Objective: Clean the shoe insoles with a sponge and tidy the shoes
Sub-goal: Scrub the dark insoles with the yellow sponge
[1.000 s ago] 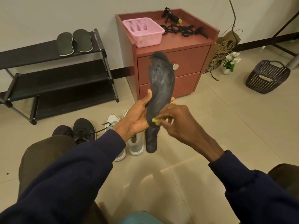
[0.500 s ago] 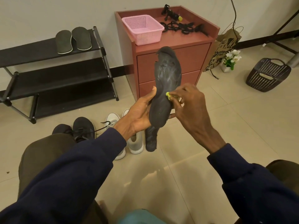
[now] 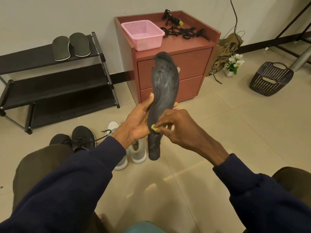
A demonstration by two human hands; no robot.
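My left hand (image 3: 138, 121) grips a dark grey insole (image 3: 164, 86) around its middle and holds it upright in front of me. Pale smears mark its upper half. My right hand (image 3: 175, 128) pinches a small yellow sponge (image 3: 154, 128) and presses it against the lower part of the insole. A second dark insole (image 3: 154, 147) stands on the floor just below. Two grey insoles (image 3: 70, 46) lie on the top shelf of the black shoe rack (image 3: 55, 91). Black sneakers (image 3: 80, 138) and white sneakers (image 3: 134, 150) sit on the floor near my knees.
A red-brown drawer cabinet (image 3: 188, 71) stands behind, carrying a pink basket (image 3: 143, 35) and black straps (image 3: 183, 32). A paper bag (image 3: 225, 52), a small flower pot (image 3: 233, 64) and a dark basket (image 3: 271, 79) are on the tiled floor to the right.
My right hand has slid the sponge down the insole from its middle to its lower part. The left hand keeps the same grip.
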